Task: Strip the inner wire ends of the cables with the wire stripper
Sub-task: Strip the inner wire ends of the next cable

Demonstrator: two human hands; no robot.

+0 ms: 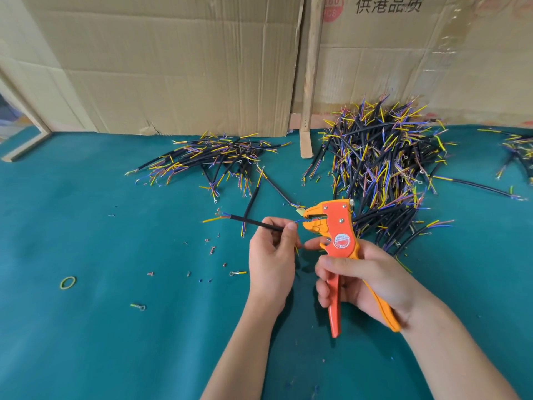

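Note:
My left hand (272, 255) pinches a short black cable (253, 222) near its right end; yellow, blue and brown inner wires fan out of its free left end. A thin blue inner wire runs from my fingertips into the jaws of the orange wire stripper (337, 226). My right hand (363, 281) grips the stripper's two handles, its head pointing left and up. The jaws stand slightly apart around the wire end.
A large heap of black cables (383, 168) lies behind the stripper, a smaller heap (219, 160) to the left, more at the right edge (516, 157). Insulation scraps, ring terminals (238, 273) and a rubber band (68, 283) dot the green cloth (115, 342). Cardboard (173, 67) walls the back.

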